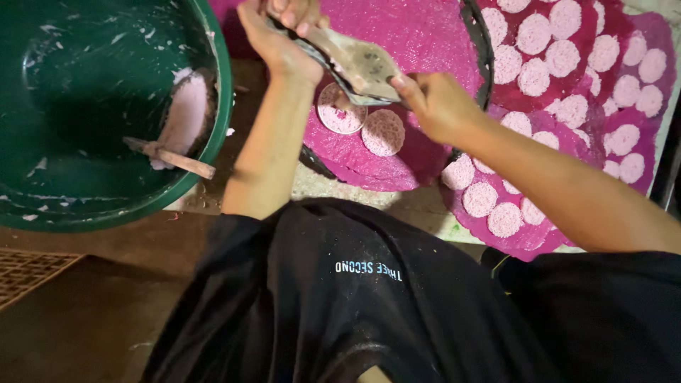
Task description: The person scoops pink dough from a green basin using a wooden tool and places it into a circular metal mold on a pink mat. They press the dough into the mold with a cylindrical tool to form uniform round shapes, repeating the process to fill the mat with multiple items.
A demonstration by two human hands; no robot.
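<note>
While my left hand (280,35) clamps its grip around the upper end of a flat, batter-smeared metal tool (358,67), my right hand (436,103) pinches the tool's lower edge between thumb and fingers, so both grips are closed on this one tool. It hangs tilted over a round tray lined with a magenta cloth (418,35). Right beneath the tool, on that cloth, lie two pale pink lacy discs (383,132) side by side, just touching; the left one shows a pink smear in its middle. Further right, a second magenta cloth (642,152) spreads over the floor and carries many more of the same discs: I count seven in the near cluster (489,201) by my right forearm, and well over a dozen in rows beyond it, some cut off by the picture's edge, so I cannot give a full number. To my left sits one big green basin (213,142), its wall streaked with pale batter, with a lump of pink batter (186,113) against the side and one wooden stick (170,157) resting in it. My black clothing (340,305) fills the foreground.
</note>
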